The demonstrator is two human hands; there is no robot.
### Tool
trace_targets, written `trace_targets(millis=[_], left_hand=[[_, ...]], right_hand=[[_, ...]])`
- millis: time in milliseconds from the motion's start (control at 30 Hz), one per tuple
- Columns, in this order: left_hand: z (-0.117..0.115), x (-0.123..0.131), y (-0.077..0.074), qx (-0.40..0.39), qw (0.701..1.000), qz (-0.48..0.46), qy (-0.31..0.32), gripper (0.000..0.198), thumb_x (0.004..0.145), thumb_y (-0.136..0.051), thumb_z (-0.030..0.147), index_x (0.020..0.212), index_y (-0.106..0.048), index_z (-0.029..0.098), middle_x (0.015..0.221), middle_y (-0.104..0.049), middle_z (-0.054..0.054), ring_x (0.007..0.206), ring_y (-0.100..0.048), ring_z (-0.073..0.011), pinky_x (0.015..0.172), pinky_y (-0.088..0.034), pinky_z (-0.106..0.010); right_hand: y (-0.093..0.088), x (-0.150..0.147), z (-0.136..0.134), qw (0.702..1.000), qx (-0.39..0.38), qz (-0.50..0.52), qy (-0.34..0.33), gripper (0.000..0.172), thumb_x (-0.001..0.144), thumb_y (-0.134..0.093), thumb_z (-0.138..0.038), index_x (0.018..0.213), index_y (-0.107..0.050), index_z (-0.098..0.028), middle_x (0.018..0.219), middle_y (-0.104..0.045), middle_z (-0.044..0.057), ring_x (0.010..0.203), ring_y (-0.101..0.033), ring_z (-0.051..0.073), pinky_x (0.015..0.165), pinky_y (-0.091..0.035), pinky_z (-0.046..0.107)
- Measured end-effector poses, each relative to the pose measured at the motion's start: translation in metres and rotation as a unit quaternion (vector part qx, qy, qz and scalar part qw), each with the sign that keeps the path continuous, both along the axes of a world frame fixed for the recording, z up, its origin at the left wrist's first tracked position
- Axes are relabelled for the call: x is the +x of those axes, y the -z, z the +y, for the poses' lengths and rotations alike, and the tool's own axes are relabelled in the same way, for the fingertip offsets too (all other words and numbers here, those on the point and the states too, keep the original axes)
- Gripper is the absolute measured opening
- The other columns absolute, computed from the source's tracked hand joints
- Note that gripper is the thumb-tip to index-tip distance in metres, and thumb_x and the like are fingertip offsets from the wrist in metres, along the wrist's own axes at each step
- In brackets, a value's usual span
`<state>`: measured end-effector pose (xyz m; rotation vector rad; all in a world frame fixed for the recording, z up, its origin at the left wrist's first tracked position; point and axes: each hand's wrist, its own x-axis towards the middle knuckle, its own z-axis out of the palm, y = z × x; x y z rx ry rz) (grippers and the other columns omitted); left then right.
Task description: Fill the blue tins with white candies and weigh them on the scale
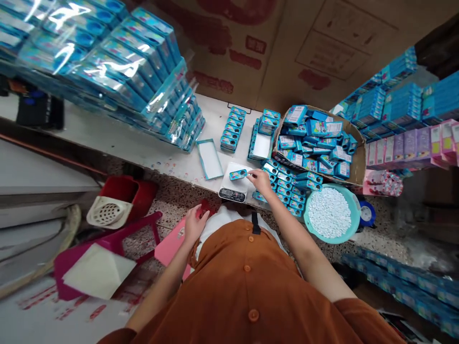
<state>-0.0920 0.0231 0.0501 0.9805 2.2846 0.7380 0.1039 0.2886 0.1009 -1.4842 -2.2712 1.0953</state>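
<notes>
A small blue box [237,175] is laid on the white scale [226,185], near the front edge of the table [158,155]. At its right end the fingers of the right hand [261,181] are drawn nearly together; whether the box is pinched or merely touched cannot be told. The left hand [194,223] is held low beside the lap, its fingers loosely parted, with nothing seen in them. A false weight could be shown if the box were still pressed by the fingertips, and the box could be tipped off the scale by a careless pull. The boxed rows [283,184] beneath the right forearm could be knocked by the elbow or wrist, and white pellets [329,212] could be spilled if the green basin [356,210] were bumped. That basin is filled with the pellets; behind it, a cardboard carton [360,160] is heaped with jumbled blue boxes [317,138]. Blue boxes are also held in one shallow tray [262,145], while the white bottom of another tray [210,159] is exposed left of the scale.
</notes>
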Motion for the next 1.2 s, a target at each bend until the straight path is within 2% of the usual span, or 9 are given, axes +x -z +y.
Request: trace_targets(millis=[300,567,833,1000,1200], left_hand=[[-0.020,-0.025,0.010,-0.001,0.999,-0.024,-0.048,0.045,0.079,-0.057,0.048,0.112,-0.058,0.018,0.113,-0.061,-0.012,0.110,-0.054,-0.0274,0.101,-0.041,-0.044],[-0.027,-0.042,0.020,0.002,0.998,-0.019,-0.052,0.045,0.078,-0.057,0.049,0.110,-0.059,0.018,0.110,-0.062,-0.011,0.107,-0.056,-0.0270,0.099,-0.042,-0.044],[-0.023,-0.048,0.015,0.002,0.998,-0.028,-0.053,0.043,0.077,-0.059,0.046,0.110,-0.060,0.019,0.109,-0.063,-0.011,0.107,-0.056,-0.0273,0.098,-0.043,-0.044],[-0.027,-0.051,0.018,-0.006,0.999,-0.023,-0.039,0.043,0.077,-0.059,0.047,0.110,-0.059,0.019,0.110,-0.062,-0.011,0.108,-0.055,-0.0277,0.099,-0.042,-0.045],[-0.023,-0.053,0.022,0.011,1.000,-0.013,-0.016,0.043,0.077,-0.059,0.047,0.109,-0.059,0.018,0.107,-0.063,-0.011,0.105,-0.057,-0.0272,0.097,-0.043,-0.044]], right_hand=[[0.011,-0.032,0.007,0.994,0.035,-0.085,-0.058,0.014,0.078,-0.063,-0.016,0.085,-0.074,-0.018,0.084,-0.062,0.005,0.077,-0.057,0.016,0.076,-0.043,0.027],[0.013,-0.037,0.006,0.993,0.036,-0.108,-0.040,0.018,0.072,-0.065,-0.014,0.089,-0.073,-0.015,0.083,-0.062,0.006,0.079,-0.056,0.017,0.077,-0.043,0.027],[0.007,-0.040,0.000,0.996,0.031,-0.083,-0.009,0.020,0.072,-0.063,-0.011,0.090,-0.072,-0.013,0.087,-0.063,0.007,0.070,-0.056,0.015,0.073,-0.044,0.027],[0.000,-0.020,-0.014,0.997,0.056,-0.038,0.044,0.019,0.080,-0.057,-0.024,0.089,-0.071,-0.016,0.086,-0.064,0.006,0.066,-0.055,0.015,0.072,-0.045,0.029],[0.001,0.035,-0.042,0.987,0.074,-0.018,0.140,0.027,0.084,-0.051,-0.036,0.084,-0.071,-0.018,0.084,-0.066,0.006,0.067,-0.055,0.016,0.072,-0.045,0.030]])
